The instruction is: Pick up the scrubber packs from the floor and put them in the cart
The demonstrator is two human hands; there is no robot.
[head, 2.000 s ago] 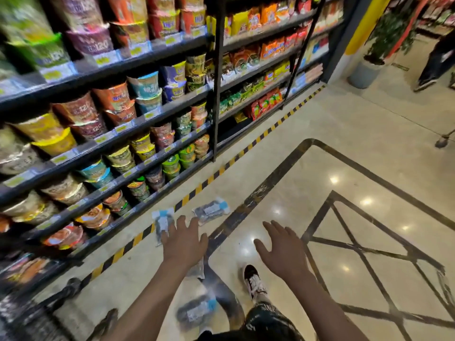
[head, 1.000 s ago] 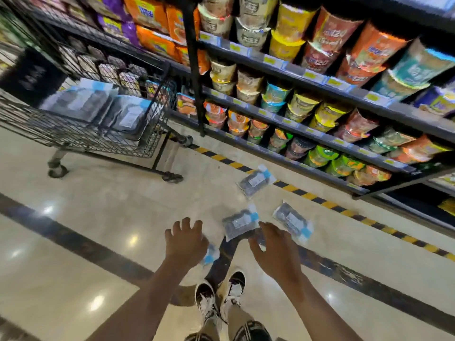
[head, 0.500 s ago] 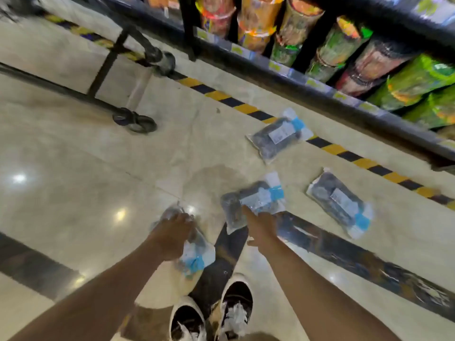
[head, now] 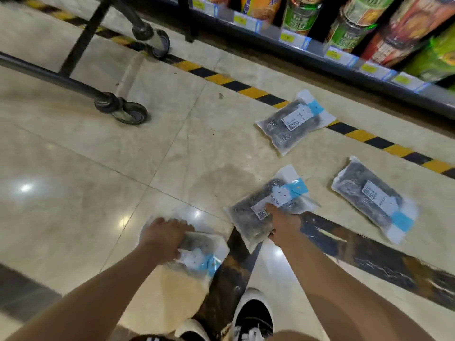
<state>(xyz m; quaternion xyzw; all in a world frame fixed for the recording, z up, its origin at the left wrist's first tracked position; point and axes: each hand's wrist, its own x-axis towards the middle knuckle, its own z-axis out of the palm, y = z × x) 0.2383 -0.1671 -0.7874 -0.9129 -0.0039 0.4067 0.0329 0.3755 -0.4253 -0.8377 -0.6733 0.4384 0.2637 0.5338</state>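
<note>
- Left hand (head: pixel 164 238): lower centre-left of the frame, fingers curled over a scrubber pack (head: pixel 199 258) lying on the floor (head: pixel 73 168); it grips the pack's upper end.
- Right hand (head: pixel 283 223): centre of the frame, pinching the near edge of a second scrubber pack (head: pixel 268 205), thumb on top by the white label.
- Third scrubber pack (head: pixel 294 121): upper right of centre, flat on the floor, its far end lying over the yellow-and-black hazard stripe (head: pixel 246 88).
- Fourth scrubber pack (head: pixel 374 198): right of the frame, flat on the floor, apart from both hands.
- All four packs: clear plastic sleeves, dark scrubbers inside, white label, blue band.
- Cart (head: pixel 81 57): upper left; only its black lower frame and two wheels show.
- Shelf (head: pixel 320 60): along the top and right, with yellow price tags on its edge and noodle cups (head: pixel 300 13) standing on it.
- Shoes (head: pixel 253 316): bottom centre, black and white, on a dark floor inlay.
</note>
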